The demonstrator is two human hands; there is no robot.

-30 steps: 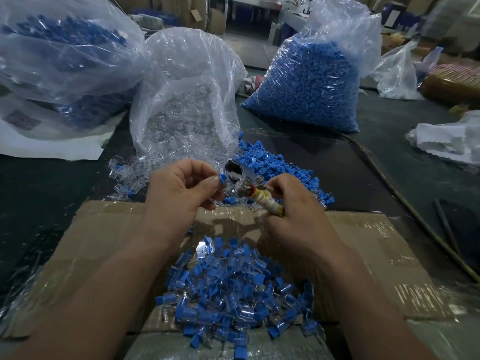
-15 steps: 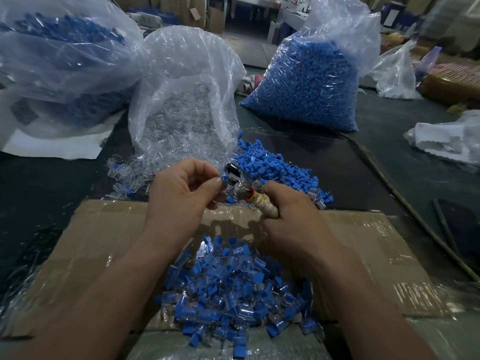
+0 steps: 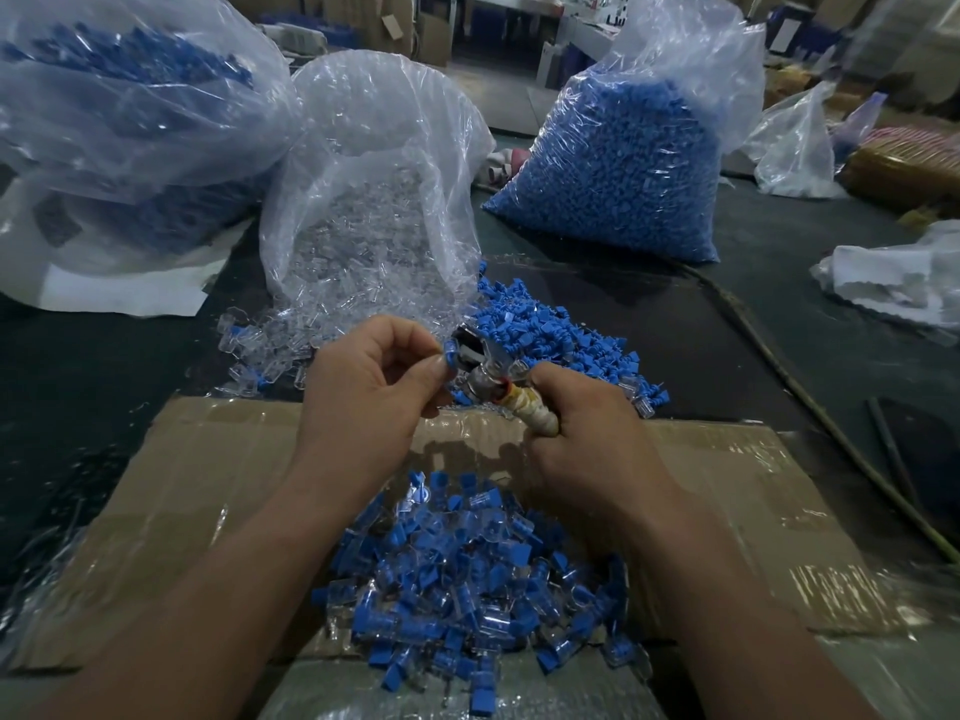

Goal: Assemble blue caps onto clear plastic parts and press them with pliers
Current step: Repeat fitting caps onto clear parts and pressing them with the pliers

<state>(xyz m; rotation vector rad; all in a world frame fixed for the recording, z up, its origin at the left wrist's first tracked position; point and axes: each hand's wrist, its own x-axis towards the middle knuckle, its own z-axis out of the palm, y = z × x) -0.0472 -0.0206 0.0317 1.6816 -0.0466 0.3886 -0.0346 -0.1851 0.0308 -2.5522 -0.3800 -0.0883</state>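
Mostly hidden by the thumb, a blue cap (image 3: 450, 350) is pinched in the left hand (image 3: 374, 387) at the nose of the pliers (image 3: 485, 363). The right hand (image 3: 587, 444) grips their wrapped handle, much as half a second ago. Behind, one open bag (image 3: 363, 200) spills clear parts and another bag (image 3: 623, 163) holds blue caps, while finished pieces (image 3: 467, 589) are heaped on cardboard (image 3: 208, 485).

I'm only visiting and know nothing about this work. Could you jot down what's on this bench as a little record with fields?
Left hand: pinches a blue-capped part at the head of the pliers
Right hand: grips the pliers' wrapped handle
Finished pile: capped parts heaped on cardboard
Loose blue caps: heap just beyond the hands
Clear parts bag: open, parts spilling out
Blue caps bag: full, behind the heap
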